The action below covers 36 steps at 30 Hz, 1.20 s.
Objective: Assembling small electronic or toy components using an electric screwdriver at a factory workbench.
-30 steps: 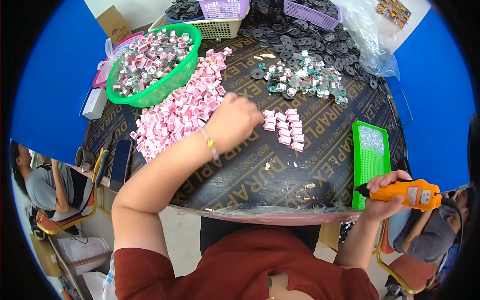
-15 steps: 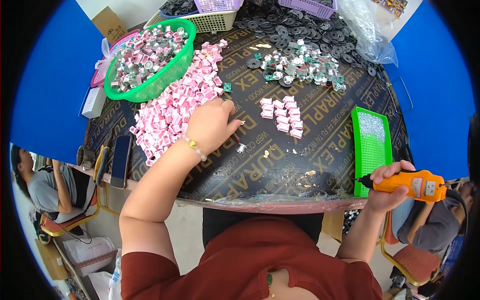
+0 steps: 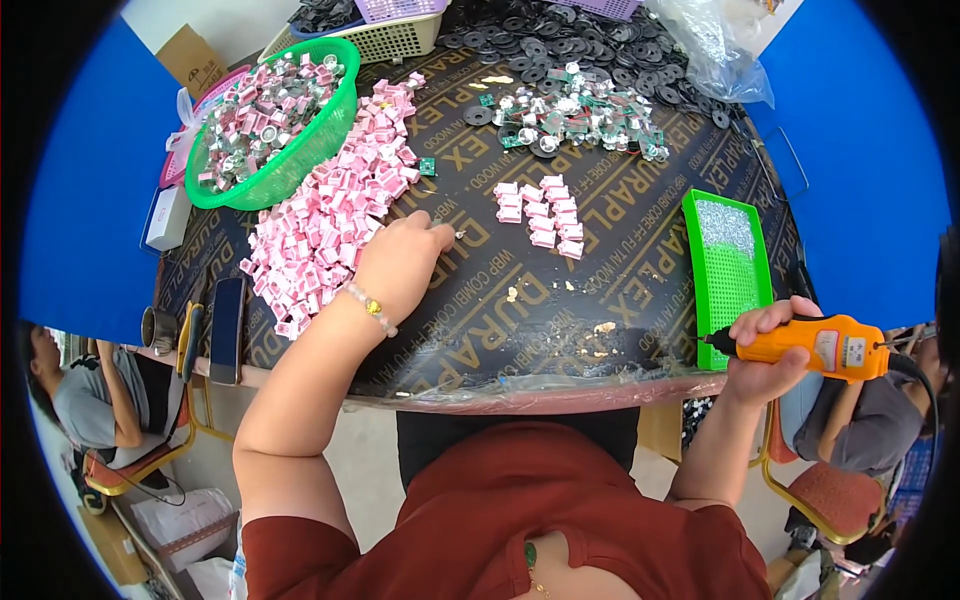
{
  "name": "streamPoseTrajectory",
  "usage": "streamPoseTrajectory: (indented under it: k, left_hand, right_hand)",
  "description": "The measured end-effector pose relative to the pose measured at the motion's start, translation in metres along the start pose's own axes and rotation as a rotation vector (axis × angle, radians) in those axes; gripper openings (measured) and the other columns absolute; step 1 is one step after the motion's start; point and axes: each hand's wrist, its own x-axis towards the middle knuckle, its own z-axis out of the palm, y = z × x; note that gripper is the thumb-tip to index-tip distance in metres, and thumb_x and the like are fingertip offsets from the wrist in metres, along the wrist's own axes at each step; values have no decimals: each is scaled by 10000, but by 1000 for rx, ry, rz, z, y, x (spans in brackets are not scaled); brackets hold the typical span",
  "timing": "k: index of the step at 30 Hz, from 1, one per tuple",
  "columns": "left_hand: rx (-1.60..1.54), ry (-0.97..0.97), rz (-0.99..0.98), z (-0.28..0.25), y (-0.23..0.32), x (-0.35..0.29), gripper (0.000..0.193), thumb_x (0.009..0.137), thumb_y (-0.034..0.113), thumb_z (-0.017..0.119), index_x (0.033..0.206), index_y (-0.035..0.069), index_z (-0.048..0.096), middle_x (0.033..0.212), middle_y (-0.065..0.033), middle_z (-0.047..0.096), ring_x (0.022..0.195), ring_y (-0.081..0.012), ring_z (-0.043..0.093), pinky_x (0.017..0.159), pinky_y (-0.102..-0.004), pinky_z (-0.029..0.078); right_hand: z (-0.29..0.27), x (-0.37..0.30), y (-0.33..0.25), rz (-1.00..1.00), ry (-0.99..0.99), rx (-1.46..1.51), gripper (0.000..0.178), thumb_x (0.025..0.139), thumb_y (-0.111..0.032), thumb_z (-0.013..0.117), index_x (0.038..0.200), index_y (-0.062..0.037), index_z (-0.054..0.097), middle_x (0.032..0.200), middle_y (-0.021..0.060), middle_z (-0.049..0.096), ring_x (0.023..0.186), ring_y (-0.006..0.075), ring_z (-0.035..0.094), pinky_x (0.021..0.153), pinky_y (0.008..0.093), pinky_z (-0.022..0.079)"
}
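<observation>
Orange plastic fills the right hand [image 3: 762, 352]: its fingers are wrapped tight round an orange power tool [image 3: 805, 345] held at the near edge of the dark surface [image 3: 560, 320], the tool's black tip pointing left, just below a green tray [image 3: 730, 275] with silvery bits in its far end. The left hand [image 3: 400, 262] lies palm down farther in, a bead bracelet [image 3: 368, 307] at the wrist; its fingers are pinched together on a tiny part [image 3: 458, 235] too small to make out. Just left of those fingers spreads a big heap of pink pieces [image 3: 325, 225]. To their right, apart, sits a small cluster of pink pieces [image 3: 540, 212]. Beyond are a green basket [image 3: 275, 125] of pink and silver parts, a pile of silvery parts [image 3: 570, 110], and black rings [image 3: 560, 35] at the far edge.
</observation>
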Motion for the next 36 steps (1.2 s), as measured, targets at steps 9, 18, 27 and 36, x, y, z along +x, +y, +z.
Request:
streamPoseTrajectory:
  k: [9,18,27,36]
  left_hand:
    - [-145,23,-107,-18,1,4,169,708,142,660,852,57,636,859,-138,574,818,-329,605,713,-416,503]
    - [-271,-5,-234,10,-20,29,275,746,117,694,986,-8,647,727,-149,623,694,-288,625,671,-368,500]
    - [-458,254,109,29,-8,96,243,775,52,644,1013,5,658,900,-131,623,800,-257,621,733,-324,506]
    - [-551,214,89,26,-7,100,240,790,135,662,992,6,666,936,-195,662,875,-353,637,784,-401,505]
  right_hand:
    - [3,0,-1,5,41,23,624,829,-543,643,1139,-30,470,756,66,511,541,140,542,485,263,474]
    - [8,-1,0,9,34,18,622,824,-535,655,1140,-31,473,756,68,514,541,143,544,484,269,478]
    - [9,1,5,-7,-15,15,595,870,-525,593,1157,-19,467,773,66,495,539,134,502,482,271,458]
    - [-9,9,0,-29,21,13,585,866,-514,607,1163,-28,471,784,65,497,559,140,507,505,275,459]
